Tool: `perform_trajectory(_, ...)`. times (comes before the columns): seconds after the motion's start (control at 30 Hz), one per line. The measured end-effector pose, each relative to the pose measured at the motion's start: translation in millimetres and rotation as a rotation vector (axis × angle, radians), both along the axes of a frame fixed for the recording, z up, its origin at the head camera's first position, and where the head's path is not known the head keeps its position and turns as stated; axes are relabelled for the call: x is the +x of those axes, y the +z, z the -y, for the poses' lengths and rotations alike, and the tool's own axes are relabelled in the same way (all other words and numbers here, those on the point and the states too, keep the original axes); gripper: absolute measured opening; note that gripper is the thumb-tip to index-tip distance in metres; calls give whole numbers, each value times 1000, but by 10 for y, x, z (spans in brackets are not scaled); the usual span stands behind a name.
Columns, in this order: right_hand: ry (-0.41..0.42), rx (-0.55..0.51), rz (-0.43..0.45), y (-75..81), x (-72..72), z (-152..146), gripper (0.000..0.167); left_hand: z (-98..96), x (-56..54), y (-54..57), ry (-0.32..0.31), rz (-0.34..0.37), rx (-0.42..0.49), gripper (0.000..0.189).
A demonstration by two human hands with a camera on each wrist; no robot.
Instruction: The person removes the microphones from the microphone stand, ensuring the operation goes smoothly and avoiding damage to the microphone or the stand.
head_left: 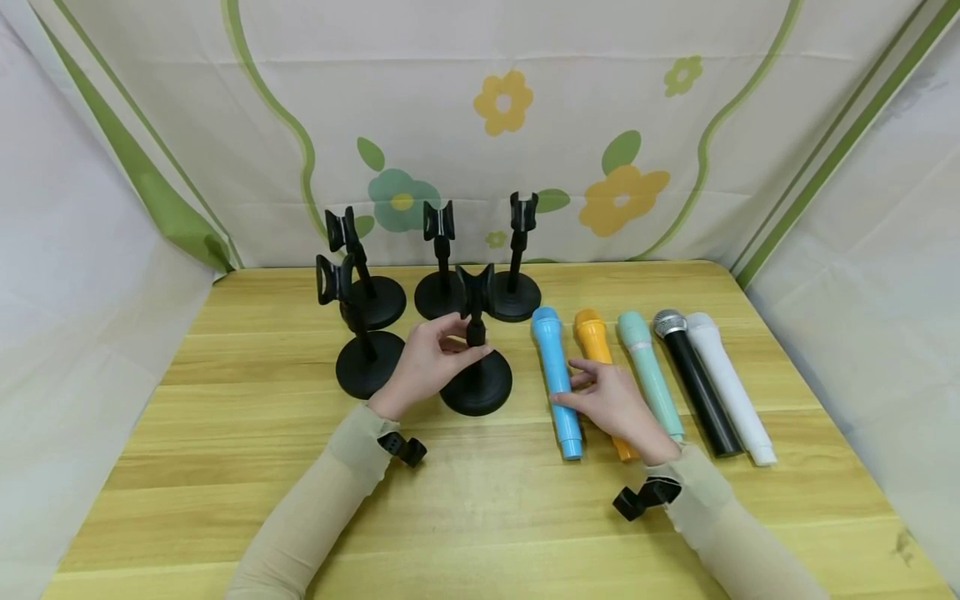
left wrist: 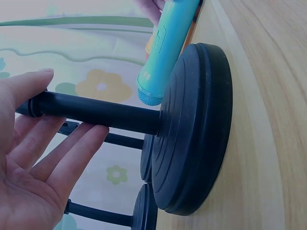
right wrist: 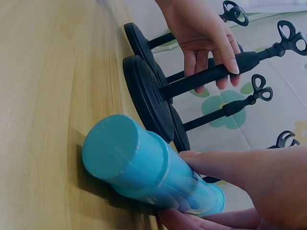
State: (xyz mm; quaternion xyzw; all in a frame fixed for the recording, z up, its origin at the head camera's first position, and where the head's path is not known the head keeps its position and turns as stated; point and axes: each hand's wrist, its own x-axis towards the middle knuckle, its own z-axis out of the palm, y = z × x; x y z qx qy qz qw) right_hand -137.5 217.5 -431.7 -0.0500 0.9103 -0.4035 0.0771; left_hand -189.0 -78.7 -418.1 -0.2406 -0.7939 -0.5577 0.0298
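Note:
My left hand (head_left: 423,364) holds the post of the nearest black microphone stand (head_left: 480,387), thumb on one side and fingers on the other. The stand is upright, its round base on the table and its cradle above the hand. To its right, my right hand (head_left: 611,402) pinches the lower half of a blue microphone (head_left: 552,354), which lies with its head pointing away from me. In the right wrist view, thumb and fingers (right wrist: 220,165) sit on opposite sides of the blue microphone's body. An orange microphone (head_left: 592,333) lies partly hidden behind the right hand.
Several more black stands (head_left: 367,367) with upward cradles are grouped at the back left. On the right lie a mint green microphone (head_left: 651,379), a black one (head_left: 697,392) with a silver head and a white one (head_left: 731,387). A flowered curtain (head_left: 555,125) hangs behind the wooden table (head_left: 465,517).

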Motion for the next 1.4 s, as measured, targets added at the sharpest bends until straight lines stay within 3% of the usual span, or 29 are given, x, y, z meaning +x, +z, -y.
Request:
perform_trajectory(0.7,-22,29,-56,66,10,-10,79,4,-9,-15,-1,-2,2,18)
perform_trajectory(1.0,-35,-58,-116,345,-44,-52,73,2,-16,-16,-11,-6,7,18)
perform_trajectory(1.2,-41,-194,-221,568,-116,-13,63,5,-13,-13,-10,5,5,17)
perform_trajectory(1.4,-52,-325,-256,751,-168,98,60,7,-9,-5,-9,7,3,17)
